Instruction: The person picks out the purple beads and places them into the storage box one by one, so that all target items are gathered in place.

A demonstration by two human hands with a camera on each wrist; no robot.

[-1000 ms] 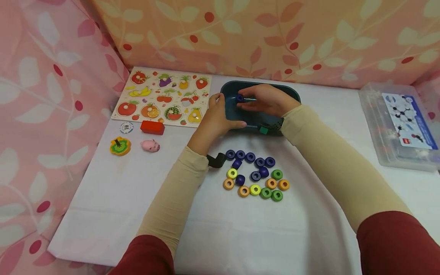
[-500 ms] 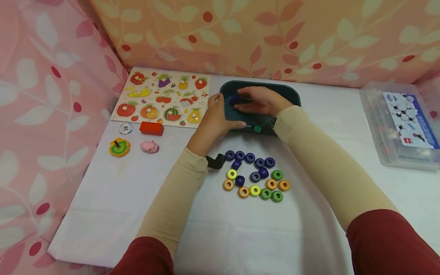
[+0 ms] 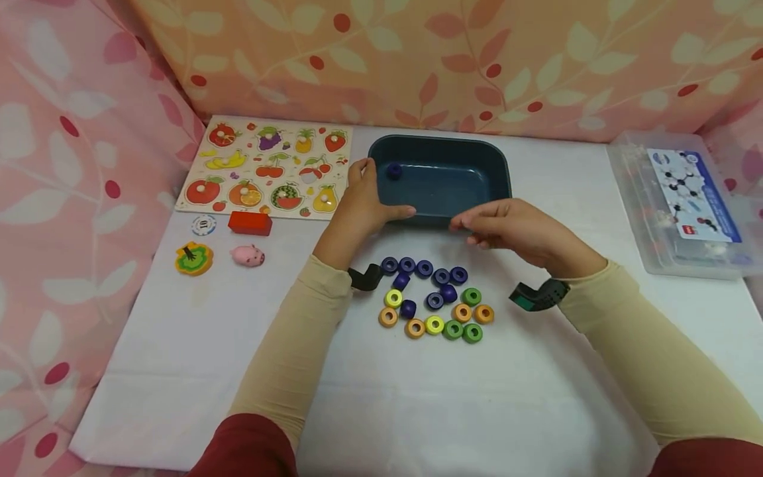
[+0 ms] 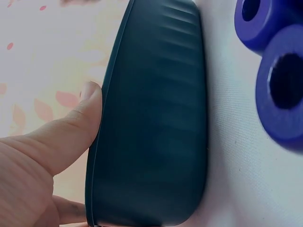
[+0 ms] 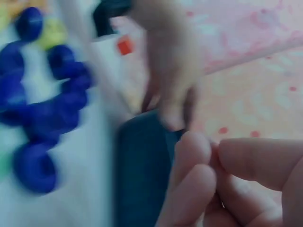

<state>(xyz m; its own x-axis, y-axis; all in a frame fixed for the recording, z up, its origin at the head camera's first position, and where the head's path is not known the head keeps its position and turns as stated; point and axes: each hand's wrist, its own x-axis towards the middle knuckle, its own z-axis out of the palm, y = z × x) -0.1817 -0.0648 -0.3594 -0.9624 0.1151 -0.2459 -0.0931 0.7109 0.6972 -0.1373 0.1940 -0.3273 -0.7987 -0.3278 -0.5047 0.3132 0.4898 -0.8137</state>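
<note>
My left hand (image 3: 361, 209) grips the left end of the dark teal plastic bin (image 3: 440, 217), its thumb on the front rim, also seen along the bin's edge in the left wrist view. A single dark purple bead (image 3: 394, 171) lies inside at the bin's left. Just off the front right of the bin is my right hand (image 3: 524, 232), fingers loosely bent with nothing showing between them. In the right wrist view, its fingertips (image 5: 195, 145) come close together. On the cloth in front of the bin lie several purple beads (image 3: 424, 268), mostly ring-side up, with yellow, orange and green ones nearer me.
Left of the bin lies a fruit peg puzzle board (image 3: 269, 169). Before it are a red block (image 3: 250, 224), a pink toy pig (image 3: 247, 256), a tree-shaped piece (image 3: 193, 259) and a round chip (image 3: 204, 225). A clear plastic case (image 3: 685, 199) stands at the far right.
The purple bead that my right hand held has been let go in the bin. My right hand has come out over the front rim, toward the right. The left hand keeps its grip.
</note>
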